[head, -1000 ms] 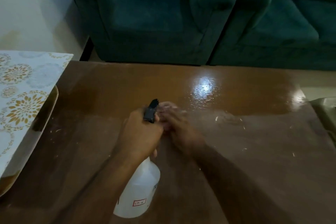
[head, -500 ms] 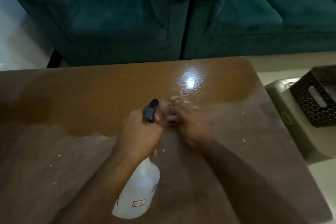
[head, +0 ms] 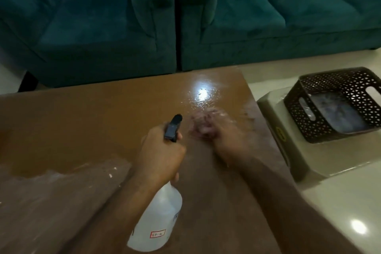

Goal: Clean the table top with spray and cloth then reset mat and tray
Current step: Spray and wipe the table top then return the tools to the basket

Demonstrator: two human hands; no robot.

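Observation:
My left hand grips a white spray bottle by its neck, and the black nozzle points away from me over the brown table top. Just right of the nozzle, my right hand lies low over the table, smeared by motion. A pinkish blur sits at its fingertips; I cannot tell whether it is a cloth or the fingers. Wet streaks and droplets shine on the table near the hands and at the front left. No mat or tray is in view.
A dark perforated basket with something bluish inside stands on a beige stool right of the table. A teal armchair and a teal sofa stand beyond the far edge. Pale floor lies at the right.
The view has swung to the right: the patterned mat and tray at the left have left the frame, and the basket and stool have come in. My right hand keeps moving beside the nozzle.

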